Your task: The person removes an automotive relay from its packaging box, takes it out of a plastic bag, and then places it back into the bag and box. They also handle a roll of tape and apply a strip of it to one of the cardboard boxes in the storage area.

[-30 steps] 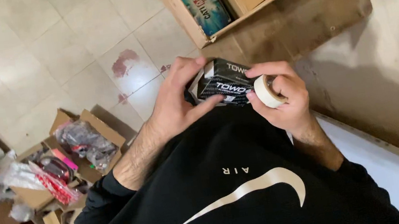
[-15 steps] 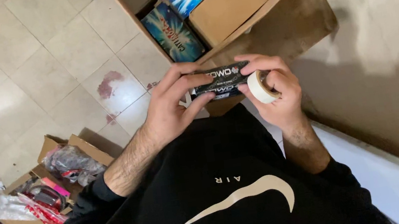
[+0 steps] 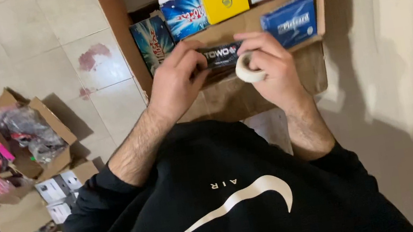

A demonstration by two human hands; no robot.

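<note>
While open cardboard boxes [image 3: 19, 176] of packets sat on the tiled floor at far left, I saw the left hand [image 3: 175, 82] clamped on one end of a slim black box [image 3: 219, 57]; the right hand [image 3: 269, 63] pinched its other end, white tape roll [image 3: 247, 69] ringed on a finger, before a shelf carton [image 3: 267, 82] of coloured boxes.

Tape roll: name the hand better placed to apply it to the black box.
Right, probably. The right hand already carries the white tape roll against the black box, while the left hand grips the box's other end, steadying it.
</note>
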